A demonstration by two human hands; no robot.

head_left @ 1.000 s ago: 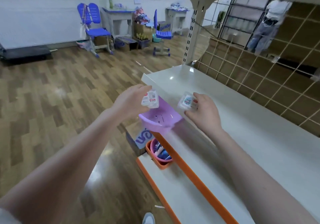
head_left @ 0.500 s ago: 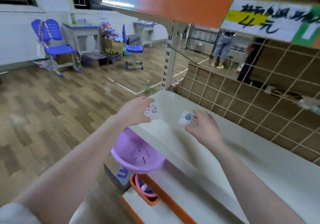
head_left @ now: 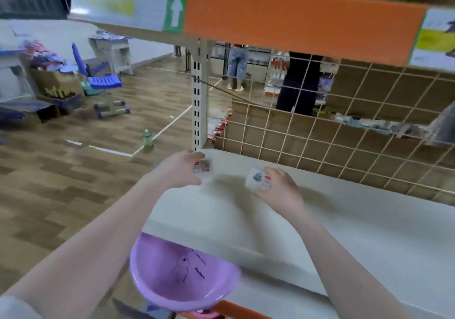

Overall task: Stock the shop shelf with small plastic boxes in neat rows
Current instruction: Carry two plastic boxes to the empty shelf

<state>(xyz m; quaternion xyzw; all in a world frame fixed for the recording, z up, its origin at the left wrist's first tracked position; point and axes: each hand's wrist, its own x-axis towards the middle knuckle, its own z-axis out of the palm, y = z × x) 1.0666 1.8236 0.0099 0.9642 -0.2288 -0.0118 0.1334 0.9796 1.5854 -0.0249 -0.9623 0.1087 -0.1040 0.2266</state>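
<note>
Head view, and both arms are out over the white shelf board [head_left: 344, 220] that runs across the lower right of the frame. Left hand [head_left: 181, 171], just left of centre, fingers curled round a small clear plastic box with a red-and-white label [head_left: 203, 168], pinching it above the board's far left corner, close by the white slotted upright post [head_left: 198, 97]. Right hand [head_left: 279, 188], a touch right of centre, grips a second small clear plastic box with a round blue sticker [head_left: 258, 179], label side facing us. Whether either box is touching the board, I cannot tell; both look just above it.

Here is what the next move hangs on, to my eye: the left box sits nearest the corner by the post, the right box lies to its right along the shelf, apart from it, with bare board between. No boxes standing on the shelf that I can see, so these look like the start of the first row, and the task is barely begun.

Bottom centre, a lilac round plastic basin [head_left: 184, 277] juts out from under the shelf's front edge, showing only a printed line drawing inside; nothing visible in it. Behind the board, a cream wire grid back panel [head_left: 357, 131] fills the right
</note>
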